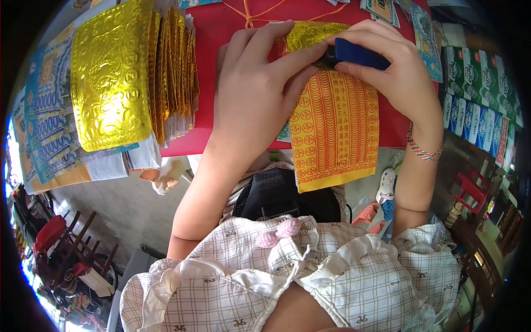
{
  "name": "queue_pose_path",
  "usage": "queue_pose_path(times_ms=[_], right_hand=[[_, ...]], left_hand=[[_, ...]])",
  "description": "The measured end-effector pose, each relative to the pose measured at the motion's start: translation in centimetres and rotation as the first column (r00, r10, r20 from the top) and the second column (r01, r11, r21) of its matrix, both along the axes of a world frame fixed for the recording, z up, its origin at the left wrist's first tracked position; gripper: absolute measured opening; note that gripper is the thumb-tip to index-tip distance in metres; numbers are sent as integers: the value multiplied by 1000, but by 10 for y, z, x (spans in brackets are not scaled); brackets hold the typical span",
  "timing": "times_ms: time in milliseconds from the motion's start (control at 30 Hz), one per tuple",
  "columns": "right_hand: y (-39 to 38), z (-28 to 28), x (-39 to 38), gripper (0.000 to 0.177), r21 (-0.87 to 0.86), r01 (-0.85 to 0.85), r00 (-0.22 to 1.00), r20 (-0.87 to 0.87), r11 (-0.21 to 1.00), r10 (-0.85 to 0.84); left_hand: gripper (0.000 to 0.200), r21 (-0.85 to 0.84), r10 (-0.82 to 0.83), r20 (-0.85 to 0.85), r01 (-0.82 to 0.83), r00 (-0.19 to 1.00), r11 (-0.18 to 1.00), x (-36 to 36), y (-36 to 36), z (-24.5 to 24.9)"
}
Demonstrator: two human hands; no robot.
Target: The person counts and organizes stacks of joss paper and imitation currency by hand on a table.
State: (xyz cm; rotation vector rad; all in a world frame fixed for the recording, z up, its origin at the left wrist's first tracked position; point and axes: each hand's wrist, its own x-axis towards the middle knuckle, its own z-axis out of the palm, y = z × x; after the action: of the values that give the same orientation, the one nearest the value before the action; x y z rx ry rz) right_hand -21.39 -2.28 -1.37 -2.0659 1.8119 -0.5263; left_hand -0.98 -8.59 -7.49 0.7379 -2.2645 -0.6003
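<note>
In my right hand is a dark blue stapler, with its black front end over the upper part of yellow joss paper. The joss paper is printed in red with rows of patterns and characters, and its lower end hangs past the table edge. A shiny gold sheet shows above the stapler. My left hand grips the papers at their upper left side, its index fingertip against the stapler's front. The stapler's jaws are partly hidden by my fingers.
A thick stack of embossed gold paper stands left on the red table, above blue printed notes. Orange string lies at the back. Green and blue packs are at the right. Pink sandals are on the floor.
</note>
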Motion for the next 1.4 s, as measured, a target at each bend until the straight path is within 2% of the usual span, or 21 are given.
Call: queue_pose_path(times_ms=[133,267,333,367,467,533,667,733,833,933,1067,1133,1167,1233,1267,1300,1333,1367,1400], right_hand=[[-7,8,0,34,20,-87,989,-122,996,89],[-11,14,1,35,14,-118,982,-148,993,119],[-21,32,8,21,124,-153,976,-134,980,169],[-21,34,8,21,124,-154,977,-131,980,170],[-21,34,8,20,107,-168,967,-176,980,185],[-19,32,8,24,46,-255,917,-305,966,256],[-19,35,10,22,-6,-259,918,-314,966,244],[-19,36,12,16,-58,-320,857,-444,945,263],[-21,41,10,15,-21,-388,813,-479,922,331],[-18,49,19,16,-1,-352,754,-592,936,283],[-21,46,10,15,24,-377,722,-618,926,310],[-21,35,-8,20,54,-293,923,-243,955,297],[-13,25,-13,20,53,-294,922,-246,954,298],[3,4,-22,37,-232,-28,988,-155,972,-8],[10,10,-21,35,-149,86,996,-23,985,-91],[18,7,-20,35,-148,88,996,-14,985,-91],[26,1,-20,33,-96,326,928,222,941,-299],[34,-5,-22,32,11,532,761,430,846,-485],[40,-8,-26,32,-84,511,822,341,856,-457]], left_hand=[[30,-61,-8,22,10,1000,998,1,3,2],[31,-75,-15,60,19,998,997,2,4,3],[29,-103,-2,65,8,998,995,2,4,2],[29,-103,-1,68,8,998,995,2,4,2],[28,-81,-3,61,8,998,997,1,4,2],[28,-64,-6,63,10,998,998,0,4,3],[27,-63,-5,65,9,998,998,1,5,4],[26,-64,-8,90,14,996,998,1,4,3],[26,-54,-16,94,21,995,998,1,3,4],[23,-32,-14,110,17,994,999,0,5,8],[27,-58,-24,118,31,993,998,0,5,5],[35,-74,10,118,-1,993,997,-2,6,4],[35,-76,11,116,-3,993,997,-2,8,2],[38,-127,32,123,-17,992,992,-2,11,-2],[38,-123,36,130,-20,991,992,-1,13,-2],[37,-164,31,169,-2,985,986,1,13,-2],[36,-209,24,207,20,978,978,1,12,-1],[36,-212,15,215,31,977,977,1,13,0],[36,-224,22,232,31,972,974,0,14,1]])
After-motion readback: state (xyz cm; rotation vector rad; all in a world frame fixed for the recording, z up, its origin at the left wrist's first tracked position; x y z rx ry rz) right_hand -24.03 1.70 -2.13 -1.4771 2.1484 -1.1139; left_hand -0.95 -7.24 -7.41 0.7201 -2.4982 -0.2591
